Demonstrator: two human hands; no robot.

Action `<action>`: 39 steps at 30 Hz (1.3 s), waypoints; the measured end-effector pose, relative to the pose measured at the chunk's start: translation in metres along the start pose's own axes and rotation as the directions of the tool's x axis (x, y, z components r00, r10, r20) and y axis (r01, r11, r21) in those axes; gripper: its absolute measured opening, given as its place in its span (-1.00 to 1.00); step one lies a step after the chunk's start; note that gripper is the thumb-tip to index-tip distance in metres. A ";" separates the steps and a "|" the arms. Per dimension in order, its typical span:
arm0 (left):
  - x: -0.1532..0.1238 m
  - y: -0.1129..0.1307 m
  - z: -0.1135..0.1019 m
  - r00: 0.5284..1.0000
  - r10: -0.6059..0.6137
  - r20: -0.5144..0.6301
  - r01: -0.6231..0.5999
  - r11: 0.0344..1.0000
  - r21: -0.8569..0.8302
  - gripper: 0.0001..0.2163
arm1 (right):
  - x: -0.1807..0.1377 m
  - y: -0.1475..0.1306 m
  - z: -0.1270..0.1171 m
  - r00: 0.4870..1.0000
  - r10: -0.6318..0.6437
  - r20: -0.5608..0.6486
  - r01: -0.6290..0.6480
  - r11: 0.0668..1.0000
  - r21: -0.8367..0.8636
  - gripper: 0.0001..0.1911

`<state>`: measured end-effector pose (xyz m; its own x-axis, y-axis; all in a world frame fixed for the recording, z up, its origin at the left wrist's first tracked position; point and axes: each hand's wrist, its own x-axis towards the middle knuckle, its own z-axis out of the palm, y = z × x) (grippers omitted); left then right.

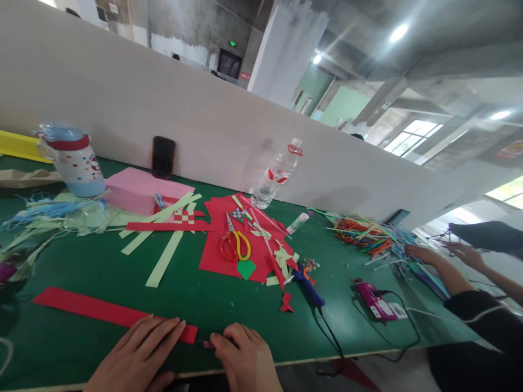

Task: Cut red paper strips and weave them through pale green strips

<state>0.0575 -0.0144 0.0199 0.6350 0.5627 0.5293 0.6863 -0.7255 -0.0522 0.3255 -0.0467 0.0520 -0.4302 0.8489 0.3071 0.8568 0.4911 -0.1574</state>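
My left hand (143, 348) lies with its fingers stretched out across the right part of a long red paper strip (90, 309), pressing it on the green table. Just right of the strip's end, my right hand (244, 351) is closed on a small purple tool (207, 344), whose thin tip points toward the strip. Most of that tool is hidden by my fingers, so its kind is unclear. Beyond my hands, scissors (242, 246) with red and yellow handles lie on red paper sheets (212, 258). A red-and-white checkered paper weave (184, 217) lies among pale green strips (164, 261).
A blue glue gun (309, 288) with a cord, a glue stick (298, 223) and a purple device (376, 300) lie to the right. A water bottle (273, 182), phone (163, 157) and cup (79, 166) stand near the partition. Another person's hand (427, 255) touches colourful strips (376, 237).
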 end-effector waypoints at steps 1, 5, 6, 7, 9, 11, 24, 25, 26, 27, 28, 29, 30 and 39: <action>0.000 0.000 0.000 1.000 0.006 0.003 -0.006 1.000 0.007 -0.54 | 0.000 0.000 0.000 1.000 0.011 0.003 -0.011 1.000 0.004 -0.73; -0.003 0.000 0.001 0.999 0.036 0.028 -0.038 0.999 0.040 -0.55 | 0.001 0.000 0.001 0.999 0.042 -0.001 -0.042 0.999 0.027 -0.70; -0.004 0.000 0.002 0.999 0.041 0.033 -0.042 0.998 0.045 -0.55 | 0.002 0.000 0.002 0.999 0.046 -0.007 -0.046 0.999 0.026 -0.70; -0.005 -0.001 0.003 0.998 0.043 0.035 -0.044 0.998 0.047 -0.55 | 0.002 0.000 0.002 0.999 0.051 -0.013 -0.051 0.998 0.022 -0.70; -0.004 -0.001 0.003 0.999 0.046 0.027 -0.048 0.998 0.045 -0.55 | 0.004 0.000 0.003 0.998 0.058 -0.023 -0.058 0.998 0.006 -0.70; -0.002 -0.001 0.001 0.999 0.046 0.019 -0.047 0.998 0.048 -0.57 | 0.006 0.000 0.003 0.998 0.057 -0.027 -0.057 0.998 -0.006 -0.71; -0.004 0.001 0.004 0.996 0.083 -0.014 -0.080 0.987 0.140 -0.59 | 0.016 0.001 0.006 0.998 0.045 -0.043 -0.047 0.998 -0.051 -0.84; -0.004 0.001 0.004 0.997 0.079 -0.011 -0.076 0.987 0.139 -0.58 | 0.016 0.001 0.007 0.998 0.043 -0.049 -0.045 0.998 -0.047 -0.84; -0.004 0.002 0.004 0.997 0.073 -0.009 -0.071 0.988 0.137 -0.57 | 0.017 0.002 0.008 0.998 0.041 -0.054 -0.043 0.998 -0.041 -0.84; -0.005 0.002 0.004 0.998 0.065 -0.010 -0.063 0.989 0.135 -0.57 | 0.017 0.002 0.009 0.997 0.040 -0.059 -0.043 0.998 -0.037 -0.84; -0.005 0.002 0.005 0.998 0.063 -0.010 -0.061 0.989 0.133 -0.56 | 0.017 0.002 0.009 0.997 0.041 -0.065 -0.044 0.999 -0.033 -0.84; -0.006 0.002 0.005 0.998 0.064 -0.009 -0.062 0.989 0.132 -0.56 | 0.017 0.003 0.009 0.997 0.043 -0.071 -0.046 0.999 -0.028 -0.85; -0.006 0.002 0.006 0.998 0.067 -0.008 -0.065 0.989 0.131 -0.56 | 0.017 0.004 0.010 0.996 0.047 -0.081 -0.049 0.999 -0.023 -0.85; -0.005 0.001 0.007 0.997 0.082 0.005 -0.082 0.987 0.136 -0.52 | 0.019 0.006 0.014 0.981 -0.012 -0.196 0.014 1.000 0.009 -0.91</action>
<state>0.0577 -0.0146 0.0113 0.6908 0.5033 0.5190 0.6740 -0.7082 -0.2102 0.3187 -0.0245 0.0438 -0.3761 0.7884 0.4868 0.8482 0.5044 -0.1616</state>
